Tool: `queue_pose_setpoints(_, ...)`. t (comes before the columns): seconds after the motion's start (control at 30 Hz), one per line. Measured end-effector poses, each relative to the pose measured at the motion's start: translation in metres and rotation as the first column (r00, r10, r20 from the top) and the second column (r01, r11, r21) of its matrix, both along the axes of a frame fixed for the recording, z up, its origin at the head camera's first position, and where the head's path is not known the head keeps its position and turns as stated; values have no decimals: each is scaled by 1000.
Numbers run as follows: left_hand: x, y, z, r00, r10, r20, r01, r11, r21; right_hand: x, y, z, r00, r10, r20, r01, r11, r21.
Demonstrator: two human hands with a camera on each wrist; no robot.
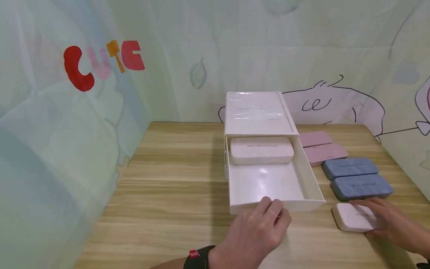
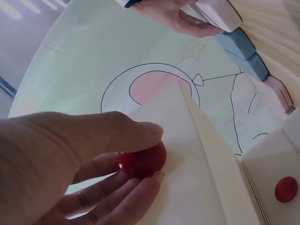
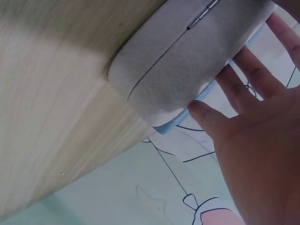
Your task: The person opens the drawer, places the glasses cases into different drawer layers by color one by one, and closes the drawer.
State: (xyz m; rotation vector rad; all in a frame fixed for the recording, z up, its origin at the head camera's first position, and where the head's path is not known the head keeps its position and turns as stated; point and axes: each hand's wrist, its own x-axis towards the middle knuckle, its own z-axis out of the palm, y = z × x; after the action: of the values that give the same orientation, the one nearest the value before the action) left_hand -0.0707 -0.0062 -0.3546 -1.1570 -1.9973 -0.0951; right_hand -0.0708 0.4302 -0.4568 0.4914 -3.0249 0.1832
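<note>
A white drawer (image 1: 265, 185) is pulled out of a small white drawer box (image 1: 256, 112), and a white glasses case (image 1: 262, 156) lies at its back. At the drawer's front, my left hand (image 1: 253, 231) pinches a round red knob (image 2: 143, 161) between thumb and fingers; the head view mostly hides this knob. Off to the right on the table is another white glasses case (image 1: 354, 218), its hinge (image 3: 202, 15) showing in the right wrist view. My right hand (image 1: 396, 226) grips the right end of that case, covering part of it.
Two blue glasses cases (image 1: 362, 186) sit just behind the right hand. Farther back, two pink cases (image 1: 326, 153) lie beside the drawer box. A second red knob (image 2: 286, 189) shows on the box. Printed cloth walls (image 1: 201, 48) border the wooden table (image 1: 168, 186).
</note>
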Motion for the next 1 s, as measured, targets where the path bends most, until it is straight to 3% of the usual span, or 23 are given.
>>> queue_pose_setpoints(0.27, 0, 0, -1, 1000, 7, -4, -7, 1000, 0, 0, 2, -1, 1000, -10, 27, 10, 1000, -15)
queue_pose_setpoints(0.47, 1, 0, -1, 1000, 13, 18, -13, 1000, -5, 0, 2, 2, 999, 17, -49, -19, 999, -36)
queue_pose_setpoints(0.67, 1, -1, 1, 1000, 8, 15, -8, 1000, -3, 1, -2, 11, 990, 50, -131, -56, 997, -45)
queue_pose_setpoints(1.0, 3, -2, 2, 999, 8, 46, -7, 1000, -22, 2, -10, 29, 993, 30, -117, -28, 999, 20)
